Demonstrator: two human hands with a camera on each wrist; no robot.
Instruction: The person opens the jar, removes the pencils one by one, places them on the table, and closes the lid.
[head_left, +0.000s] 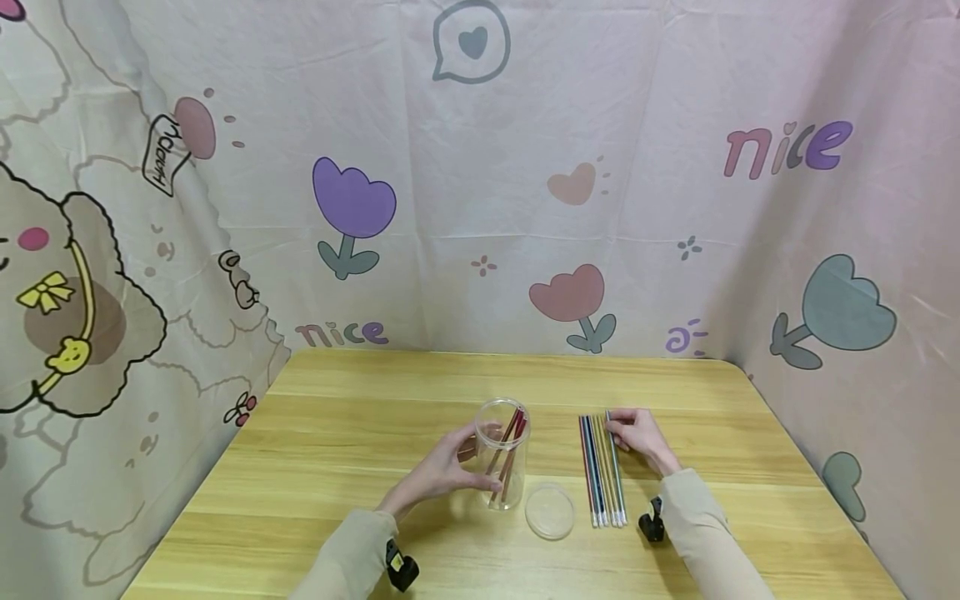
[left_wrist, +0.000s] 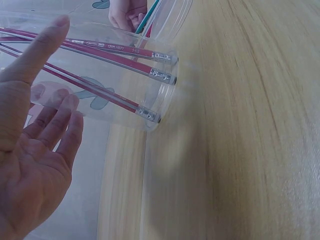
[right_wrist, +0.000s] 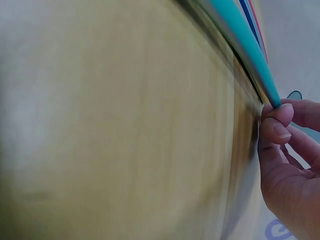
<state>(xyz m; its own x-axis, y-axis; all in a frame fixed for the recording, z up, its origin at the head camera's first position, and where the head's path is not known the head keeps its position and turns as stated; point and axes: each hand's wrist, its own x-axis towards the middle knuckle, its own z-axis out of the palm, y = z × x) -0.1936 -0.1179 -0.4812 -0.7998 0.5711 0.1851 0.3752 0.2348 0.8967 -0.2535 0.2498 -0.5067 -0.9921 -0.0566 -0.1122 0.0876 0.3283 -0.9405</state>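
Observation:
A clear plastic jar [head_left: 517, 475] stands upright on the wooden table with several red pencils [left_wrist: 115, 60] leaning inside, their eraser ends at the bottom. My left hand [head_left: 450, 468] holds the jar from the left, thumb on the near side and fingers on the far side. To the right, several coloured pencils [head_left: 597, 471] lie side by side, eraser ends toward me. My right hand [head_left: 639, 433] is at the far end of the row's rightmost pencil, a teal one [right_wrist: 245, 42]. Its thumb and forefinger pinch that tip in the right wrist view.
A round clear lid [head_left: 550, 512] lies flat between the jar and the pencil row. The wooden table [head_left: 337, 417] meets a printed cloth backdrop [head_left: 480, 183] at the back, and cloth hangs along both sides too.

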